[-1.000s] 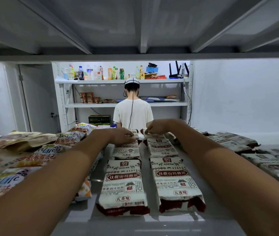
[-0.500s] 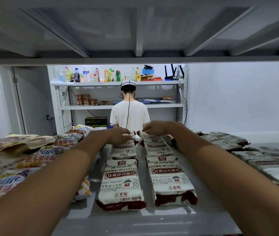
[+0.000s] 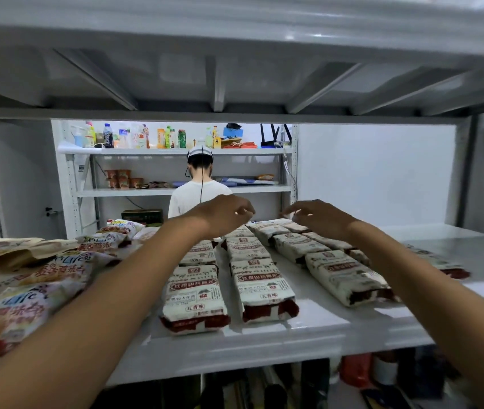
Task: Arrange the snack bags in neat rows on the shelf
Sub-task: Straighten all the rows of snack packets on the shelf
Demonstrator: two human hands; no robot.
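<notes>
Nearest the camera, two bare forearms reach in over the front lip of the white metal shelf (image 3: 264,346), one from each lower corner. On the shelf between them lie the snack bags in rows running away from the viewer: the front left white-and-maroon bag (image 3: 195,299) and the front middle bag (image 3: 264,287) lie flat, side by side with a narrow gap, each showing a red banner of Chinese characters across its middle and a small oval label near the bottom edge; the print is too small to read with confidence. A third row starts with the front right bag (image 3: 344,278), angled slightly and partly covered by the right forearm, with more bags of the same kind behind each. To the left sits a loose pile of colourful bags (image 3: 37,290) with large Chinese lettering in orange and blue, overlapping one another rather than lined up. Farther in, the left hand (image 3: 223,215) hovers just above the far end of the left rows, fingers curled and slightly apart, holding nothing. The right hand (image 3: 317,215) hovers over the far bags of the right rows, its fingers likewise loosely spread and empty. Beyond the shelf a person in a white shirt (image 3: 201,196) stands with their back turned, facing a rack of bottles (image 3: 172,138).
</notes>
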